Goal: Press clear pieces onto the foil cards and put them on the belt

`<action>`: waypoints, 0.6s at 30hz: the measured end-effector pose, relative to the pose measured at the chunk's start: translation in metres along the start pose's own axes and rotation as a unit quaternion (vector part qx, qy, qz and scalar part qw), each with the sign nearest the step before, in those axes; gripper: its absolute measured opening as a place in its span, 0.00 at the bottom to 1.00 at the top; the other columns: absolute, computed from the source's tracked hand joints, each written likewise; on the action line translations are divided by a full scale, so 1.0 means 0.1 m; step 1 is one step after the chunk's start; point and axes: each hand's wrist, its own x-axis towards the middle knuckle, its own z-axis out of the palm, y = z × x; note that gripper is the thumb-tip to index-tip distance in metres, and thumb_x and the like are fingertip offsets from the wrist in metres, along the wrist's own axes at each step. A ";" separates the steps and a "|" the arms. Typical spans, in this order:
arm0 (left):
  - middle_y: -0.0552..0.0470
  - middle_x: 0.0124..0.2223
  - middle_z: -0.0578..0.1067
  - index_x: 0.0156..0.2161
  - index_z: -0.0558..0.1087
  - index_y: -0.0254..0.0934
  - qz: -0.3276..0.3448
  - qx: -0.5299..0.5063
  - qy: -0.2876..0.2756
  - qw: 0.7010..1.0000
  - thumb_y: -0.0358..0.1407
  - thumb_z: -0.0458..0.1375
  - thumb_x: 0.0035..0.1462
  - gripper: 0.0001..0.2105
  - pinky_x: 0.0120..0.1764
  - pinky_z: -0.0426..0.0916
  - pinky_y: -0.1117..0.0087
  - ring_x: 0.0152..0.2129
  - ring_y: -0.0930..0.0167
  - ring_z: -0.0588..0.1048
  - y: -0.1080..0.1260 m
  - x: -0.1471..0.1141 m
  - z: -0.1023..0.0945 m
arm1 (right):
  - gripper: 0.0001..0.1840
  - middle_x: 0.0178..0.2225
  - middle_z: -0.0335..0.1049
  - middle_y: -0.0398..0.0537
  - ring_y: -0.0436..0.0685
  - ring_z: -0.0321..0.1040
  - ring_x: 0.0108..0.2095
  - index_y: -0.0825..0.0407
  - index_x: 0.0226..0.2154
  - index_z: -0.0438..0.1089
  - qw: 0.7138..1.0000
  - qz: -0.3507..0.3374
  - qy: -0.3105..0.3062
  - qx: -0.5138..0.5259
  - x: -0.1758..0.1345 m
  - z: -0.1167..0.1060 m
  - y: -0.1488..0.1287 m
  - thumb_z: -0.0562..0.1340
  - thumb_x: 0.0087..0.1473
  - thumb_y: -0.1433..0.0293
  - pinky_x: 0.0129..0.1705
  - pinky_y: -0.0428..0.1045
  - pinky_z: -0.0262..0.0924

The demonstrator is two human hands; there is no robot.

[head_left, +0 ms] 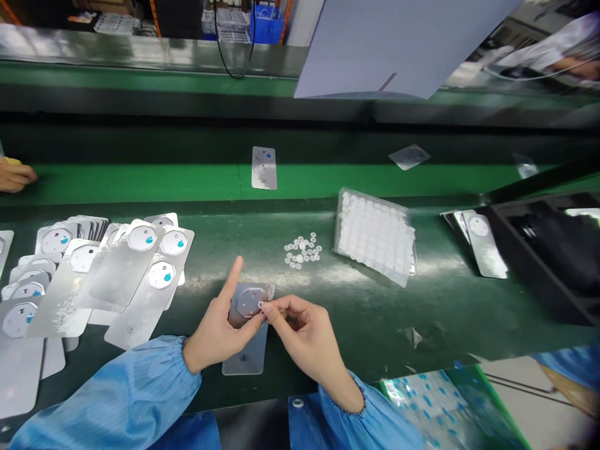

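Observation:
A rectangular metal plate (244, 357) with a round recessed area near its top lies in front of me on the green table. My left hand (219, 331) grips it from the left, thumb laid across the plate and index finger pointing up and away. Thumb and index finger of my right hand (302, 328) pinch a small whitish round piece (260, 305) at the right side of the recess. Its exact shape is too small to tell. Beyond my hands lies a loose scatter of small clear round pieces (304, 251).
Stacked metal plates (135, 275) with blue dots cover the left. A clear tray (375, 234) of white pieces stands right of centre. One plate (264, 169) lies on the green belt. A black bin (539, 250) is far right. Another person's hand (16, 175) shows far left.

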 end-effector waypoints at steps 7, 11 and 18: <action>0.53 0.40 0.79 0.74 0.24 0.48 -0.030 -0.070 -0.014 0.997 0.36 0.63 0.63 0.53 0.43 0.73 0.70 0.32 0.71 0.76 0.05 0.00 0.01 | 0.18 0.26 0.78 0.48 0.53 0.71 0.25 0.53 0.29 0.77 0.999 -0.010 0.027 -0.019 -0.01 0.04 0.02 0.67 0.59 0.56 0.25 0.45 0.63; 0.52 0.40 0.77 0.75 0.31 0.44 -0.027 -0.057 -0.025 0.998 0.37 0.62 0.64 0.48 0.43 0.72 0.71 0.33 0.72 0.74 0.05 0.00 -0.03 | 0.19 0.24 0.75 0.47 0.51 0.67 0.23 0.53 0.27 0.75 0.999 -0.017 0.029 -0.020 0.00 0.04 0.01 0.66 0.59 0.55 0.25 0.46 0.61; 0.57 0.30 0.71 0.73 0.52 0.35 -0.092 -0.076 0.009 0.993 0.43 0.66 0.60 0.43 0.29 0.65 0.76 0.24 0.76 0.65 0.05 0.05 -0.06 | 0.29 0.12 0.60 0.36 0.45 0.52 0.14 0.49 0.21 0.60 0.990 0.077 -0.094 0.074 0.20 -0.10 0.09 0.73 0.49 0.49 0.18 0.43 0.46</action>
